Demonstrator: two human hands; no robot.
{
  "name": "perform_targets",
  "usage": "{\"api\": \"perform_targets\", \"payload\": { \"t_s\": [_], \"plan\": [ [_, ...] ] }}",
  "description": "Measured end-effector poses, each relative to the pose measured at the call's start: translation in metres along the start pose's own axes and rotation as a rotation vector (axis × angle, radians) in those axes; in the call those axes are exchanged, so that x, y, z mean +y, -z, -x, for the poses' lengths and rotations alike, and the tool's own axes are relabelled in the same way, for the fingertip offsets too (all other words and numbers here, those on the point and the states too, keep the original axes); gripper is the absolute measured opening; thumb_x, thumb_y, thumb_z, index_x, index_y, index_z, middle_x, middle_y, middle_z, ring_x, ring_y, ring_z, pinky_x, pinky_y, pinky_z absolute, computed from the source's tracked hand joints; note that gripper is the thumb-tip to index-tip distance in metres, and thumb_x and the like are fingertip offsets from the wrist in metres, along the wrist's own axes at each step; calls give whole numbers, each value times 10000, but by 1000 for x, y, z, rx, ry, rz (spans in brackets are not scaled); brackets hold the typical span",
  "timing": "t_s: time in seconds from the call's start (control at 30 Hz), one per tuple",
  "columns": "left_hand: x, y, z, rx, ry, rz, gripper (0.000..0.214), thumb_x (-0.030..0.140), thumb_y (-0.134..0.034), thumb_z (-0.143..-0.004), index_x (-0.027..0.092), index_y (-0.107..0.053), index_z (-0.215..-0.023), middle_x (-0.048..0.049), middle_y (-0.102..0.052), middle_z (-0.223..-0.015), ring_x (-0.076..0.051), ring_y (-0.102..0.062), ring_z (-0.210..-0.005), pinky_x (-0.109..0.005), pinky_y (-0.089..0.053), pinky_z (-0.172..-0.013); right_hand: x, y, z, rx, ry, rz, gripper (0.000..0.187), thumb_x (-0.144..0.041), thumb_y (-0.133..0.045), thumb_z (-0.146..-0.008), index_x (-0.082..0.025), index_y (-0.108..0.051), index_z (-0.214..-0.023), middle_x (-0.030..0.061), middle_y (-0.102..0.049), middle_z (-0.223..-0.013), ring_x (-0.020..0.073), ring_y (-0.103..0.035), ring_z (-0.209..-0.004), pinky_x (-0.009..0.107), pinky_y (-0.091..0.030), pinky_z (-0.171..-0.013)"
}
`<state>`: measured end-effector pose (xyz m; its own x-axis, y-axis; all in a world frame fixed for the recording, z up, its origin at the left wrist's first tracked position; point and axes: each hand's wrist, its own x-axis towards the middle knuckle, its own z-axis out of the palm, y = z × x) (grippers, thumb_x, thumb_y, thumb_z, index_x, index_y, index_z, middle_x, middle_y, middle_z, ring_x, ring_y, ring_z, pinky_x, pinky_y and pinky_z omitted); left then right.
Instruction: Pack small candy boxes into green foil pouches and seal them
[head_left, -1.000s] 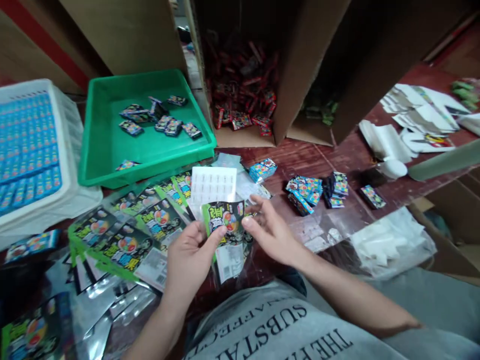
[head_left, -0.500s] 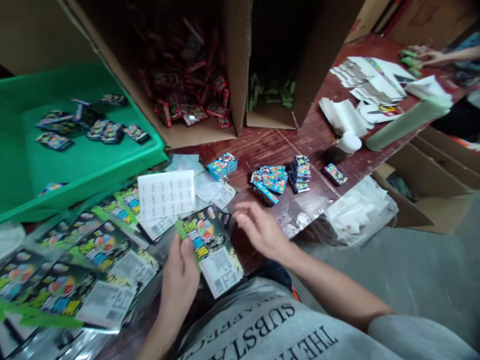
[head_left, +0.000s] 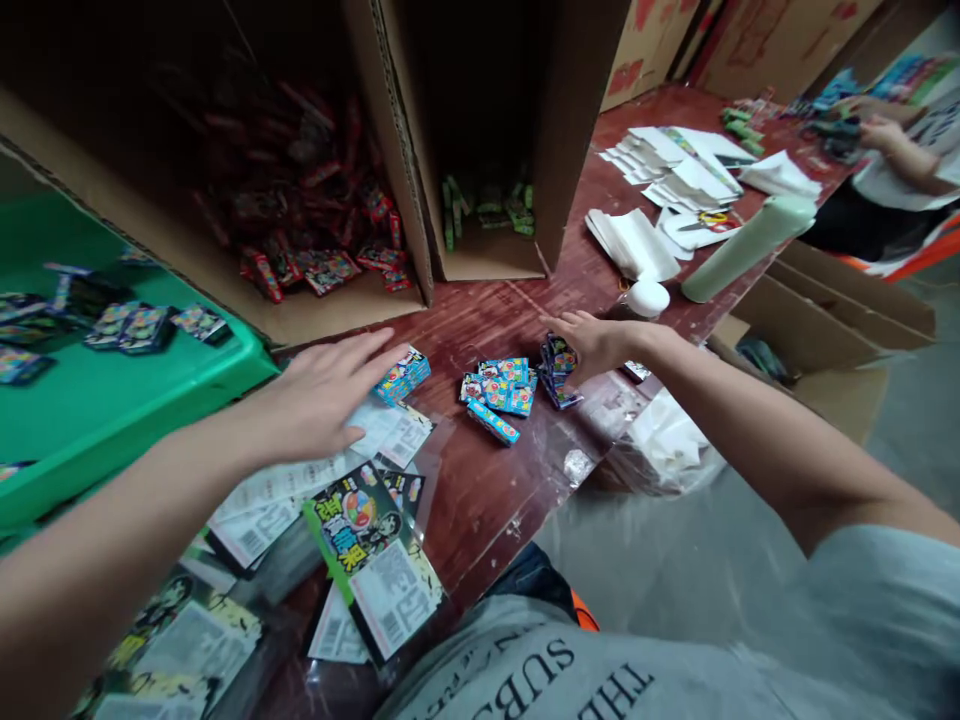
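Observation:
My left hand (head_left: 319, 395) hovers flat with its fingers stretched out, just short of a small blue packet stack (head_left: 403, 374) on the red-brown table (head_left: 495, 490). My right hand (head_left: 592, 343) is further out, its fingers curled over a dark stack of small packets (head_left: 559, 370). Between the two hands lies a pile of blue packets (head_left: 499, 390). A green-and-black printed pouch (head_left: 375, 555) lies on the table near my body, among other pouches and label sheets.
A green tray (head_left: 105, 400) with several small packets sits at left. Two open cardboard boxes stand behind, one with red packets (head_left: 315, 260), one with green ones (head_left: 487, 205). White papers (head_left: 675, 180), a pale roll (head_left: 746, 250) and a clear bag (head_left: 667, 445) lie right. Another person's hand (head_left: 885, 135) works at far right.
My left hand let go of the printed pouch, which now lies on the table, and reached forward. My right hand moved out to the dark packet stack. The view swung right.

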<state>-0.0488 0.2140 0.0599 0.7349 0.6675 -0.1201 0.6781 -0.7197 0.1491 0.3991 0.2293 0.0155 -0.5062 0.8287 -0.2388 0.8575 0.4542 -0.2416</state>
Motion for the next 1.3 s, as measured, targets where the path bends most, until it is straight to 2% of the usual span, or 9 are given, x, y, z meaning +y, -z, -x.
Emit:
{"api": "perform_targets", "payload": {
  "t_s": [0.13, 0.4, 0.6, 0.73, 0.83, 0.97, 1.1, 1.2, 1.3],
  "plan": [
    [-9, 7, -48, -278, -81, -36, 896, 176, -665, -708, 268, -385, -1554, -99, -376, -1649, -346, -308, -1513, -521, -172, -1220, -32, -5, 27, 191, 51, -71, 1171, -506, -919, -623, -133, -340, -1570, 244, -517, -1494, 458, -504, -1374, 660, -380, -1151],
    [21, 13, -28, -150, 8, -34, 793, 387, -720, -727, 192, -492, -1462, -150, -523, -1382, -389, -472, -1295, -502, -298, -1126, -128, -34, 107, 277, 194, -404, 999, -600, -788, -803, -279, -275, -1598, 155, -533, -1510, 351, -578, -1332, 538, -552, -1053],
    [117, -46, 26, -31, -101, 137, 874, 532, -748, -778, 161, -421, -1498, -169, -558, -1331, -389, -508, -1248, -497, -365, -1082, -182, -91, 99, 241, 200, -330, 1016, -550, -801, -808, -143, -298, -1591, 224, -558, -1468, 393, -591, -1265, 587, -522, -1043],
    [144, -95, 38, -3, -12, 201, 1209, 596, -815, -734, 111, -131, -1605, -231, -545, -1404, -415, -531, -1273, -518, -381, -1067, -186, -121, 91, 240, 215, -364, 1159, -562, -796, -808, -133, -116, -1644, 251, -523, -1489, 391, -534, -1306, 573, -513, -1023],
    [147, -106, 38, 40, 9, 236, 1347, 613, -848, -691, 127, -1, -1618, -267, -494, -1473, -430, -525, -1316, -519, -383, -1074, -189, -128, 81, 229, 267, -384, 1227, -636, -776, -789, -143, -57, -1652, 248, -507, -1505, 402, -490, -1314, 585, -496, -996],
    [135, -85, 56, -6, -11, 268, 1417, 666, -844, -650, 121, 25, -1627, -287, -474, -1506, -440, -502, -1365, -521, -375, -1103, -194, -124, 71, 213, 318, -405, 1073, -567, -789, -800, -227, -211, -1637, 151, -553, -1499, 359, -523, -1186, 553, -477, -967],
    [108, -56, 94, -181, -213, 145, 1207, 482, -881, -661, 299, -188, -1632, -139, -270, -1693, -408, -222, -1555, -576, -90, -1260, -187, -111, 84, 190, 346, -590, 980, -484, -823, -778, -290, -314, -1593, 85, -583, -1456, 303, -529, -1174, 492, -456, -1010],
    [96, -46, 105, -289, -333, 66, 870, 188, -747, -793, 381, -373, -1554, -42, -449, -1614, -296, -325, -1535, -524, -35, -1284, -180, -101, 103, 47, 458, -792, 1039, -468, -855, -748, -270, -288, -1595, 93, -602, -1401, 275, -553, -1190, 442, -460, -1018],
    [96, -44, 97, -263, -286, 38, 753, 199, -704, -815, 280, -442, -1516, -87, -588, -1485, -302, -502, -1402, -536, -129, -1258, -180, -99, 116, -30, 514, -853, 1087, -460, -874, -724, -257, -264, -1600, 96, -610, -1386, 274, -548, -1210, 433, -451, -1040]
  ]
}}
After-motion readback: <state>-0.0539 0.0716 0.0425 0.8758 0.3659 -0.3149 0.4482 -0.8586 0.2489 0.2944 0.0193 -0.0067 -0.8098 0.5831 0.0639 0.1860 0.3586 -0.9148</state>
